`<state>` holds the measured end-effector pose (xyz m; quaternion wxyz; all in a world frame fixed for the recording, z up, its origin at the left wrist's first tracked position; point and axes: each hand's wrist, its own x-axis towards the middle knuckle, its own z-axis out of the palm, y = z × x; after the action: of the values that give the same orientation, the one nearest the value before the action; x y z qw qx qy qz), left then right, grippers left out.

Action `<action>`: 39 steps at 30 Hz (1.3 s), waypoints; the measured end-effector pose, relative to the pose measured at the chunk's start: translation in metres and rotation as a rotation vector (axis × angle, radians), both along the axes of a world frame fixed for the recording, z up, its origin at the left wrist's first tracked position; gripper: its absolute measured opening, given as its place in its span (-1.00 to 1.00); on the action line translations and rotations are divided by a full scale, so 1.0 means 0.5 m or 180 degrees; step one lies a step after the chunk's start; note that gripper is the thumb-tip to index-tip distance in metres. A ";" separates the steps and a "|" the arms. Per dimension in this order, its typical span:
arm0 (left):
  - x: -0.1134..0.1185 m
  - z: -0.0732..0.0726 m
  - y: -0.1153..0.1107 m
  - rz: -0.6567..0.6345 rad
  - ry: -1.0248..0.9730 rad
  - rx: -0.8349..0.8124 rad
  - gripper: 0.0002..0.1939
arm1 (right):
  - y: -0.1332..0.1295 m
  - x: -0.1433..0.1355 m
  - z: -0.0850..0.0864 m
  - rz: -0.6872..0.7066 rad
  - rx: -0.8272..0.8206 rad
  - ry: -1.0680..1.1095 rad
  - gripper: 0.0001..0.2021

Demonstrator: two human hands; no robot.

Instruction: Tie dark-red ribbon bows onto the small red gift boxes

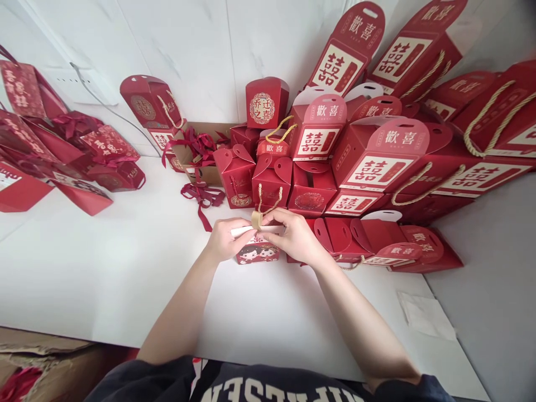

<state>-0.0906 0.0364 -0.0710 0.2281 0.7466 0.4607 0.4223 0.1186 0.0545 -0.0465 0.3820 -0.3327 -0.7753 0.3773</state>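
Note:
A small red box (258, 254) with two cartoon figures on its front stands on the white table in the middle of the view. My left hand (228, 239) pinches the left side of its top, by a white flap. From the right, my right hand (292, 233) reaches over the top with its fingers curled at the edge. Between my fingertips a tan ribbon loop (257, 220) rises above the box. The fingertips partly hide the box's top.
Several red gift boxes (371, 168) are stacked behind and to the right. A cardboard box (209, 175) of dark red ribbons stands behind. More red boxes (113, 174) lie at the left. A clear packet (425, 315) lies at the right.

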 end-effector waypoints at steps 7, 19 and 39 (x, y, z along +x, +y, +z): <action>-0.002 -0.001 0.000 -0.0160 -0.0176 -0.0256 -0.81 | 0.003 0.004 0.001 0.0060 -0.0069 0.0073 -0.92; -0.002 -0.007 0.001 -0.0074 -0.0250 -0.0226 -0.87 | 0.004 0.008 0.005 0.0096 0.0062 0.0020 -0.94; 0.008 -0.008 0.000 -0.0274 -0.0331 -0.0162 -0.87 | -0.004 -0.024 -0.019 -0.0305 -0.0401 0.0888 -0.80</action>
<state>-0.0866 0.0365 -0.0747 0.2886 0.7367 0.4263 0.4385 0.1066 0.0525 -0.0561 0.4819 -0.3369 -0.6728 0.4490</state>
